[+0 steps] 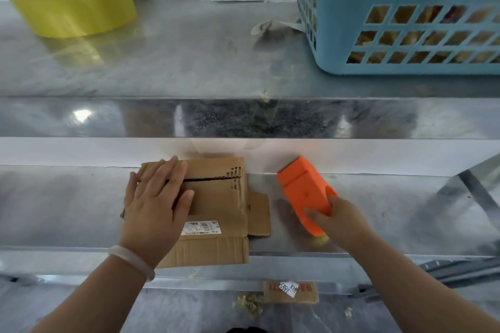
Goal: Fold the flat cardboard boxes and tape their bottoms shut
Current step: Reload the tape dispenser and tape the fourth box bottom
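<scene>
The cardboard box (216,197) is pinned by the flat left hand (154,205), the orange tape dispenser (303,192) gripped by the right hand (341,219). If pressure is eased, the flaps could be sprung open.

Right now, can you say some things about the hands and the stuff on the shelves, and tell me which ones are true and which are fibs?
1. The left hand lies flat on the box. True.
2. The right hand holds a blue tool. False: the tool is orange.
3. The yellow tape roll sits on the upper shelf. True.
4. The basket stands down beside the box. False: the basket is on the upper shelf, at the right.
5. The left wrist is bare. False: it wears a pale bracelet.
</scene>
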`<act>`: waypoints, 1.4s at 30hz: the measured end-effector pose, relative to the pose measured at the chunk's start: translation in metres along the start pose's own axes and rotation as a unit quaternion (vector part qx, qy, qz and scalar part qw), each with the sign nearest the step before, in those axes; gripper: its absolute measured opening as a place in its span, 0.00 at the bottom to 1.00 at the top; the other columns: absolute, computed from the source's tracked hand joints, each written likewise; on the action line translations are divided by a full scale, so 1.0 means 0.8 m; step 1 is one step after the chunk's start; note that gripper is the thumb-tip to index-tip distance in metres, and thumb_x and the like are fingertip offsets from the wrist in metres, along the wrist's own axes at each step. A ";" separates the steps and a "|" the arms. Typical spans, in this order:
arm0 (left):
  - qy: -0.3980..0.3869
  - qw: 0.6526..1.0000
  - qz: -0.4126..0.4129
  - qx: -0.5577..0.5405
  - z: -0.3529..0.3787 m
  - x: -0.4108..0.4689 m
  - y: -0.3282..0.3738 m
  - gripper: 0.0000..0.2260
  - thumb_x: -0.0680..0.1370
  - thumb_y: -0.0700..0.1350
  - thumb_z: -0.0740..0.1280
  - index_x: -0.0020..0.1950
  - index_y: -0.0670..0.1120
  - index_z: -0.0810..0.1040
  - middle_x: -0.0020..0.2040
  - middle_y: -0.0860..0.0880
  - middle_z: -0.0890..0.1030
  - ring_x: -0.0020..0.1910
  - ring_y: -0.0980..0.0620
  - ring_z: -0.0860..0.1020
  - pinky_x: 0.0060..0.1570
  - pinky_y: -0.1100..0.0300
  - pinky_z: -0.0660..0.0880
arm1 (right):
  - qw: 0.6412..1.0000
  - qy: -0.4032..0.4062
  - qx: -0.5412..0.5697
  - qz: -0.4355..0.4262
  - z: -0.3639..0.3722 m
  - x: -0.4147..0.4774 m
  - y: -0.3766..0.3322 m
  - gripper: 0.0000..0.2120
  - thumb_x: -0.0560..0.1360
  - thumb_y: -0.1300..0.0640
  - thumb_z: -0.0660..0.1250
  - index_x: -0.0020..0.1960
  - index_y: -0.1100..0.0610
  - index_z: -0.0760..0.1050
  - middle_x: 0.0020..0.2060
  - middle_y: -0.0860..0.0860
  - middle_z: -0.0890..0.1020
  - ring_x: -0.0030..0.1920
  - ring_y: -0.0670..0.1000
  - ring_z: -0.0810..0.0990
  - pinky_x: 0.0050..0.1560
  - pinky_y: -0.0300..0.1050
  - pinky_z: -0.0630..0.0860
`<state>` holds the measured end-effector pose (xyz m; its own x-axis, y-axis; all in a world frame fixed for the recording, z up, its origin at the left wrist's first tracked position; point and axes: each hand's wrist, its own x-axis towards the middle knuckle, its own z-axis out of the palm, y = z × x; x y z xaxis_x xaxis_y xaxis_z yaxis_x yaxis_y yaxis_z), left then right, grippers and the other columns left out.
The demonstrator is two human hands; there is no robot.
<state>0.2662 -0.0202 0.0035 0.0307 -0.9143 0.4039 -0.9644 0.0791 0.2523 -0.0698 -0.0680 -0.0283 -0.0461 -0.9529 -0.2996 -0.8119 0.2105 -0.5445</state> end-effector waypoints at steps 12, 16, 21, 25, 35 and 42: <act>-0.179 0.937 0.208 -0.216 0.005 -0.002 0.148 0.42 0.73 0.73 0.58 0.80 0.55 0.46 0.80 0.56 0.49 0.79 0.56 0.48 0.76 0.58 0.50 | 0.656 -0.141 0.739 0.057 -0.017 -0.083 -0.042 0.32 0.62 0.49 0.79 0.61 0.63 0.77 0.49 0.62 0.84 0.46 0.59 0.86 0.40 0.57 0.83; -0.275 0.900 0.115 -0.319 0.019 0.006 0.166 0.50 0.66 0.72 0.68 0.76 0.61 0.39 0.78 0.62 0.45 0.78 0.60 0.47 0.77 0.53 0.54 | 0.630 -0.167 0.758 0.025 -0.021 -0.093 -0.047 0.40 0.43 0.50 0.87 0.51 0.63 0.82 0.42 0.61 0.84 0.39 0.58 0.85 0.34 0.54 0.82; -0.261 0.895 0.113 -0.344 0.019 0.011 0.167 0.56 0.61 0.67 0.76 0.75 0.64 0.39 0.72 0.67 0.52 0.74 0.60 0.55 0.75 0.55 0.59 | 0.635 -0.178 0.752 0.010 -0.020 -0.093 -0.039 0.37 0.43 0.48 0.87 0.48 0.62 0.85 0.40 0.61 0.83 0.37 0.57 0.84 0.37 0.53 0.82; -0.225 0.912 0.108 -0.326 0.023 0.005 0.172 0.58 0.58 0.68 0.76 0.72 0.69 0.34 0.71 0.65 0.54 0.74 0.59 0.54 0.75 0.53 0.57 | 0.653 -0.179 0.735 -0.011 -0.021 -0.095 -0.040 0.37 0.43 0.47 0.87 0.48 0.63 0.85 0.40 0.63 0.83 0.38 0.58 0.84 0.39 0.52 0.83; -0.161 0.905 0.078 -0.385 0.026 -0.013 0.178 0.57 0.56 0.76 0.70 0.76 0.69 0.41 0.72 0.67 0.51 0.75 0.58 0.57 0.72 0.59 0.61 | 0.668 -0.183 0.720 -0.049 -0.028 -0.107 -0.044 0.32 0.44 0.47 0.87 0.43 0.62 0.85 0.37 0.60 0.83 0.37 0.56 0.84 0.37 0.49 0.82; -0.322 0.690 -0.183 -0.622 0.006 -0.006 0.190 0.29 0.72 0.68 0.65 0.67 0.52 0.74 0.55 0.48 0.83 0.58 0.47 0.81 0.55 0.52 0.79 | 0.686 -0.221 0.685 -0.107 -0.053 -0.108 -0.011 0.25 0.56 0.46 0.84 0.45 0.61 0.84 0.34 0.58 0.81 0.36 0.54 0.82 0.41 0.47 0.81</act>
<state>0.1186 -0.0057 0.0360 -0.2972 -0.9187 -0.2603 0.0610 -0.2904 0.9550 -0.0833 0.0032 0.0356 0.4165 -0.8982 -0.1407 0.5499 0.3721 -0.7478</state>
